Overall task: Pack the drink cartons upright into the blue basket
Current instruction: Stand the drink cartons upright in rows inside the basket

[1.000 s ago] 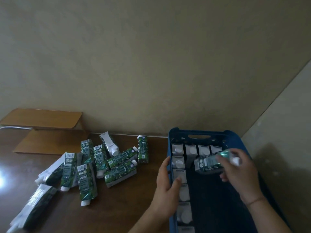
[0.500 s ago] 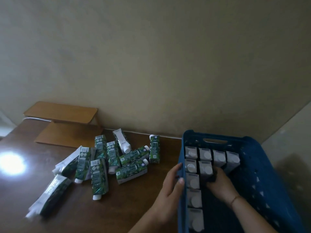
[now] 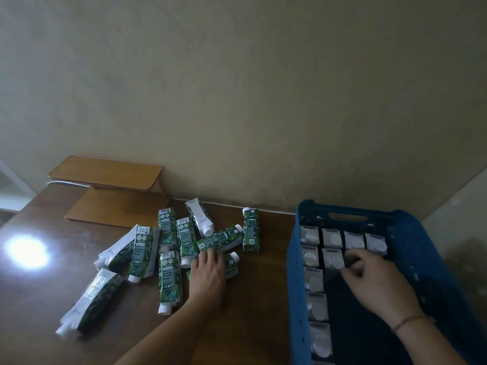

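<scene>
The blue basket (image 3: 432, 248) stands on the right of the table. Several white-topped drink cartons (image 3: 332, 239) stand upright in it, along its far wall and down its left wall. My right hand (image 3: 369, 277) is inside the basket, its loosely curled fingers beside the second-row carton (image 3: 332, 259) and holding nothing. Left of the basket, several green-and-white cartons (image 3: 168, 280) lie in a loose pile. My left hand (image 3: 208, 272) rests flat on one lying carton (image 3: 232, 264) at the pile's right side, hiding most of it.
A wooden two-level stand (image 3: 113, 191) sits at the back left against the wall. The dark wooden table (image 3: 258, 299) carries a bright glare spot (image 3: 26, 250) at the left. One carton (image 3: 89, 301) lies apart near the front left.
My left hand left the basket's left rim and moved left onto a carton in the pile. My right hand let go of the carton it stood in the second row and drew back slightly.
</scene>
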